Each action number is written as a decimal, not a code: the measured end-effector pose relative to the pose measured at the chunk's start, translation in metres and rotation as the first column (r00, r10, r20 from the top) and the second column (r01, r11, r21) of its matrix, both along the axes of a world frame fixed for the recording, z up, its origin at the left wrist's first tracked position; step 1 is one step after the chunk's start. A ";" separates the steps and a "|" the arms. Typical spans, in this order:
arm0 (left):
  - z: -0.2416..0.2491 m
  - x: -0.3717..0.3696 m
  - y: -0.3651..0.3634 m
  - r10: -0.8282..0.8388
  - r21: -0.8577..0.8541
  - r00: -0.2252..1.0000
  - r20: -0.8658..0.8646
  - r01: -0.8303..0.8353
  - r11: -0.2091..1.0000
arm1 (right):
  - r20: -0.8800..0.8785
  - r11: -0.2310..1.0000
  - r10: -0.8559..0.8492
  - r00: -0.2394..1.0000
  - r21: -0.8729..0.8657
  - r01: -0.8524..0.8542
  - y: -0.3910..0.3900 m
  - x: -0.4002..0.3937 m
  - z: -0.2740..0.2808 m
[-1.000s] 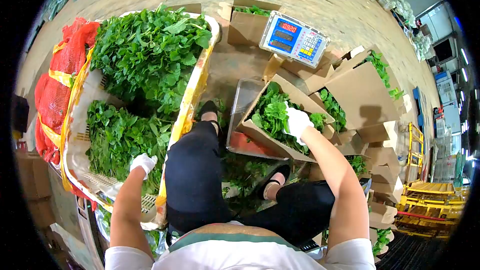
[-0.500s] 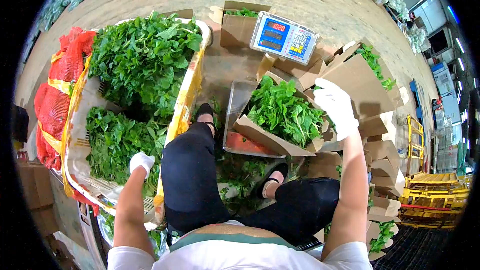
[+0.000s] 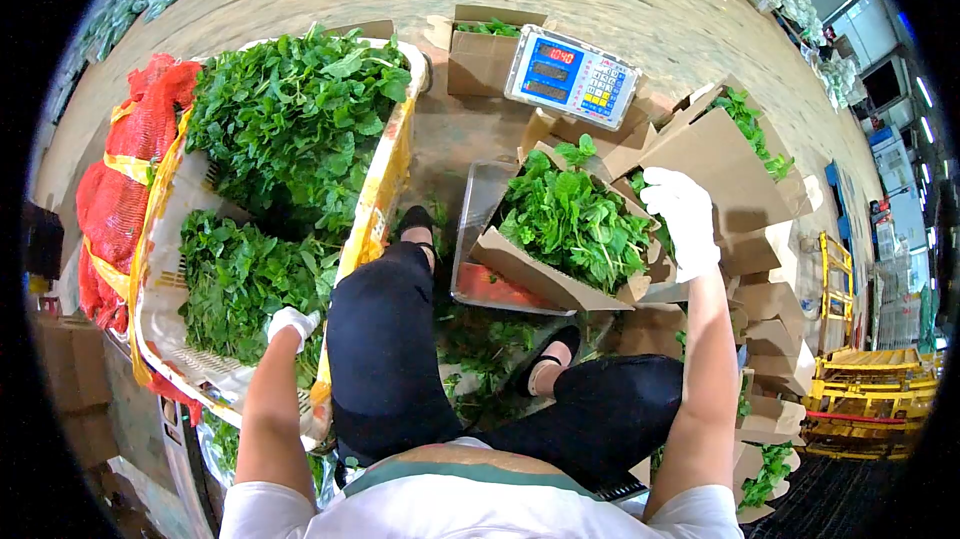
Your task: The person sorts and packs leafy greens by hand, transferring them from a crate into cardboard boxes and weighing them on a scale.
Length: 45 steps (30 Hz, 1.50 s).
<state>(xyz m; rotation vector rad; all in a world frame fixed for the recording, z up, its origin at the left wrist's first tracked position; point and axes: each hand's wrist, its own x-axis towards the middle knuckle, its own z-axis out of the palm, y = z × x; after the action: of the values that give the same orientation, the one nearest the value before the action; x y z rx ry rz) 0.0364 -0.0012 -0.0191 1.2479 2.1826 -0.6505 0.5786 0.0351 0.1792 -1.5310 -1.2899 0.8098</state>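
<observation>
My left hand, in a white glove, is at the lower heap of leafy green herbs inside a long white crate. Its fingertips are hard to make out against the leaves. My right hand, also gloved in white, hovers at the right side of an open cardboard box. Its fingers are slightly bent and apart, with nothing visible in them. Mint-like green sprigs fill that box, which sits tilted on a scale's metal pan. The scale's display shows red digits that look like 1040.
More cardboard boxes with greens stand along the right. Another box is behind the pan. Red mesh sacks lean at the crate's left. Loose leaves litter the floor around my shoes. Yellow metal racks stand far right.
The red reading went from about 1020 to 1040. A sprig now sticks up at the back of the box on the pan. My right hand has shifted slightly right and down.
</observation>
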 end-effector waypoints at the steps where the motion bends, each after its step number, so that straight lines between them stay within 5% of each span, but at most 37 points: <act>1: 0.004 0.003 -0.001 -0.019 -0.037 0.999 0.037 0.020 0.999 | -0.017 1.000 0.011 1.000 -0.026 -0.012 -0.001 0.000 0.000; 2: 0.013 0.011 0.000 0.029 -0.089 0.998 0.052 -0.024 0.996 | -0.003 1.000 0.015 1.000 -0.021 -0.016 -0.002 0.000 0.001; 4: -0.031 -0.018 -0.004 -0.144 -0.019 0.989 0.020 0.144 0.989 | -0.022 0.996 0.075 0.997 -0.035 -0.076 -0.005 -0.012 0.011; 7: 0.007 -0.034 -0.004 -0.334 -0.026 0.941 0.056 0.336 0.941 | 0.029 0.998 0.039 0.999 -0.046 -0.038 -0.004 -0.020 0.012; 8: 0.046 -0.030 0.001 -0.464 -0.162 0.882 0.089 0.472 0.867 | 0.009 0.998 0.069 0.998 -0.013 -0.069 0.000 0.000 0.000; 9: 0.019 -0.058 0.002 -0.557 -0.139 0.821 0.123 0.570 0.810 | 0.049 0.996 0.068 0.996 -0.060 -0.065 0.002 0.002 -0.001; 12: 0.059 -0.077 -0.022 -0.278 0.041 0.923 0.267 0.277 0.960 | 0.064 0.985 0.159 0.985 -0.082 -0.153 0.007 0.011 -0.015; 13: 0.050 -0.089 -0.033 -0.021 0.100 0.899 0.438 -0.026 0.995 | 0.047 0.983 0.175 0.983 -0.063 -0.172 0.005 0.005 -0.010; 14: 0.048 -0.094 -0.043 0.203 0.104 0.769 0.606 -0.329 0.939 | 0.053 0.981 0.180 0.982 -0.084 -0.176 0.006 0.006 -0.012; 17: 0.068 -0.083 -0.059 0.319 0.096 0.572 0.756 -0.579 0.810 | 0.074 0.974 0.201 0.977 -0.125 -0.191 0.012 0.001 -0.009; 20: 0.104 -0.073 -0.062 0.195 0.241 0.596 0.779 -0.571 0.785 | 0.088 0.977 0.195 0.977 -0.110 -0.185 0.010 -0.019 0.000; 23: 0.109 -0.081 -0.066 0.264 0.139 0.311 0.913 -0.846 0.515 | 0.071 0.954 0.276 0.958 -0.144 -0.264 0.016 -0.028 -0.007; 25: 0.101 -0.094 -0.068 0.099 0.120 0.206 0.973 -0.827 0.549 | 0.038 0.949 0.298 0.954 -0.115 -0.292 0.014 -0.054 -0.001; 27: 0.119 -0.084 -0.068 0.126 0.025 0.072 0.989 -0.940 0.339 | -0.031 0.948 0.277 0.960 -0.156 -0.278 0.006 -0.109 0.025; 32: 0.153 -0.047 -0.067 -0.026 -0.009 -0.019 0.999 -0.947 0.321 | -0.405 0.735 0.497 0.768 -0.274 -0.620 -0.032 -0.249 0.056; 34: 0.156 -0.031 -0.058 -0.145 0.067 0.003 0.989 -0.895 0.440 | -0.653 0.592 0.521 0.549 -0.186 -0.784 -0.040 -0.290 0.028; 36: 0.169 0.001 -0.045 -0.324 0.314 0.157 0.933 -0.796 0.517 | -0.482 0.649 0.644 0.595 -0.069 -0.758 -0.050 -0.327 0.015; 37: 0.186 0.025 -0.042 -0.444 0.468 0.246 0.862 -0.725 0.506 | -0.529 0.614 0.667 0.524 -0.008 -0.790 -0.049 -0.339 0.034; 38: 0.178 0.039 -0.041 -0.445 0.444 0.181 0.877 -0.659 0.607 | -0.553 0.661 0.617 0.559 -0.021 -0.750 -0.050 -0.345 0.036; 39: 0.174 0.056 -0.035 -0.517 0.578 0.281 0.808 -0.544 0.608 | -0.575 0.708 0.562 0.594 -0.037 -0.705 -0.049 -0.347 0.036; 40: 0.175 0.073 -0.030 -0.594 0.696 0.365 0.717 -0.418 0.583 | -0.562 0.756 0.616 0.552 0.226 -0.614 -0.039 -0.349 0.018; 41: 0.197 0.097 -0.025 -0.704 0.890 0.553 0.446 -0.187 0.417 | -0.581 0.870 0.490 0.650 0.276 -0.409 -0.035 -0.349 0.014; 42: 0.206 0.117 -0.021 -0.741 0.896 0.506 0.442 -0.219 0.386 | -0.668 0.930 0.336 0.664 0.126 -0.345 -0.030 -0.338 0.027; 43: 0.203 0.135 -0.017 -0.707 0.916 0.610 0.358 -0.082 0.393 | -0.729 0.961 0.164 0.664 -0.033 -0.273 -0.024 -0.322 0.041; 45: 0.215 0.157 -0.010 -0.815 0.930 0.487 0.314 0.016 0.368 | -0.607 0.974 0.166 0.777 -0.022 -0.226 -0.014 -0.280 0.053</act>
<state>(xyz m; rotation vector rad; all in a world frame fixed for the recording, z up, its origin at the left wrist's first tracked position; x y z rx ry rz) 0.1932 -0.0116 0.1963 2.1830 1.2319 0.9079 0.2989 0.0214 0.2326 -1.0684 -0.9383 1.3820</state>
